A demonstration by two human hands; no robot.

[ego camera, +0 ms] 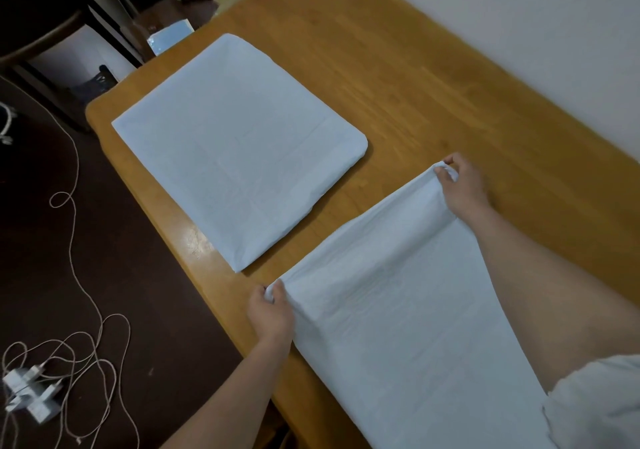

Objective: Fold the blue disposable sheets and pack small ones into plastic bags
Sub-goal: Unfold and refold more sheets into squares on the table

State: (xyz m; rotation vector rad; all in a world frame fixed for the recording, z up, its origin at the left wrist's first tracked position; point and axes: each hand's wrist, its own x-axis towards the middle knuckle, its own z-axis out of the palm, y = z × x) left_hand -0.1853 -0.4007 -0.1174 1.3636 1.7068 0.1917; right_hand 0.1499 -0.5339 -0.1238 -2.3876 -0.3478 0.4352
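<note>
Both forearms reach forward over the wooden tabletop (433, 78), bare to the elbow, the right one emerging from a pale rolled sleeve (595, 403) at the lower right. The left hand (272, 313) sits at the near-left edge of the tabletop, its grip closed on the left corner of a pale blue sheet (391, 310), thumb on top and fingers curled under the bunched fabric. The right hand (462, 189) lies farther out, knuckles up, its grip pinching the opposite corner of the same edge between thumb and fingertips. The sheet held between them is thin, soft and faintly creased, a long strip running from the hands back toward the person and off the lower frame edge; its far edge sags slightly between the two grips. Just beyond it, apart from it, a folded stack (239, 151) of the same pale blue material lies flat on the tabletop, rectangular with rounded corners and visible fold lines. The tabletop is glossy, honey-coloured wood with straight grain. On the dark floor at left lie a looping thin cable (74, 241) and white plug adapters (31, 393)
</note>
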